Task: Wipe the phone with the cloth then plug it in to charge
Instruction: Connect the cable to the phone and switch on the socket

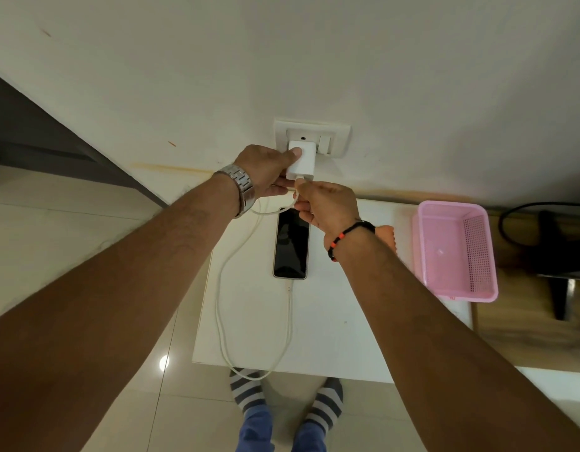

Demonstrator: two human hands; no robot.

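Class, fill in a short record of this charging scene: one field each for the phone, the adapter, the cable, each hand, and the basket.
phone: black-screened smartphone flat on the white table, screen dark
adapter: white cube charger at the wall socket plate
cable: white cord loops from the adapter to the phone's near end
left hand: grips the adapter
right hand: pinches the cable plug at the adapter
basket: pink plastic mesh basket, right of the phone

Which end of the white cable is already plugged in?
The near end, seated in the phone. The far end is pinched by the right hand at the charger.
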